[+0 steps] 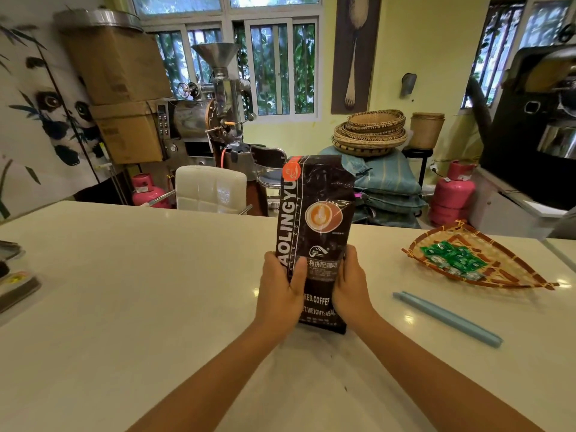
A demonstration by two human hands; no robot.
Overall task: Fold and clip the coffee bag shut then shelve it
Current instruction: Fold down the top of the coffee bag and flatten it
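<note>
A tall dark brown coffee bag (318,213) with an orange cup logo stands upright on the white counter (124,291), its base on the counter top. My left hand (282,289) grips its lower left side, thumb across the front. My right hand (350,286) grips the lower right side. The bag's top is straight and unfolded. A long light blue sealing clip (447,318) lies flat on the counter to the right of my right forearm, apart from the bag.
A woven fan-shaped tray (511,272) with green wrapped sweets sits at the far right. Flat dark items (15,285) lie at the counter's left edge. Beyond the counter stand a white chair (208,188), a coffee roaster (202,113), pink gas cylinders and stacked baskets.
</note>
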